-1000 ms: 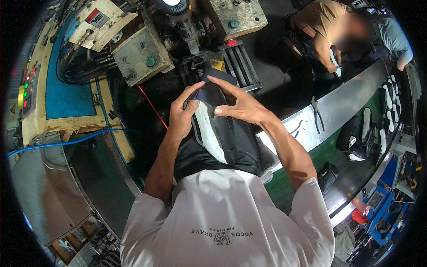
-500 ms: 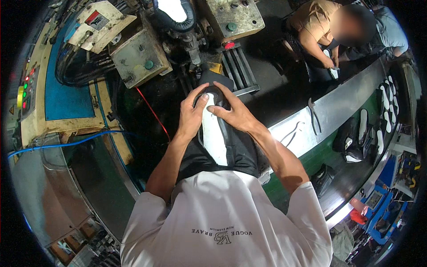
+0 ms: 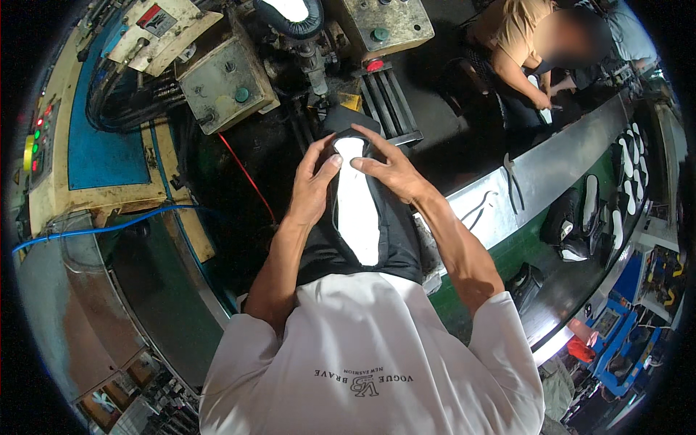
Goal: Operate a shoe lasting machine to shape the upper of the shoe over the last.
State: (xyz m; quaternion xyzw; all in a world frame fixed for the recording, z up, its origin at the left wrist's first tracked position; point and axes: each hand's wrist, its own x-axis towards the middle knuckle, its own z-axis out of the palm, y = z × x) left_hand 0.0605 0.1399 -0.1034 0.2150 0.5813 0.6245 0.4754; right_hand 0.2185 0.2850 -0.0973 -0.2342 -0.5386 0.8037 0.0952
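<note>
A black shoe upper (image 3: 336, 203) with a white insole board (image 3: 358, 214) facing up lies lengthwise over my lap. My left hand (image 3: 313, 181) grips its far end from the left, thumb on the board's edge and fingers curled round the black rim. From the right, my right hand (image 3: 391, 172) holds the same end, its thumb pressed on the white board and its index finger stretched along the far rim. The fingers' undersides are hidden by the shoe. Just beyond my fingertips is a dark flat pad (image 3: 349, 116) of the machine.
Ahead stands a machine with control boxes (image 3: 228, 87) and another black shoe (image 3: 290, 20) on it. Pliers (image 3: 513, 185) and a second pair (image 3: 478, 210) lie on a metal ledge (image 3: 536, 174) at right. Beyond are several shoes (image 3: 573, 225) and a seated co-worker (image 3: 511, 43).
The shoe has turned slightly in my hands, so more of its white board shows. My right thumb has shifted a little. The co-worker's hands have moved slightly.
</note>
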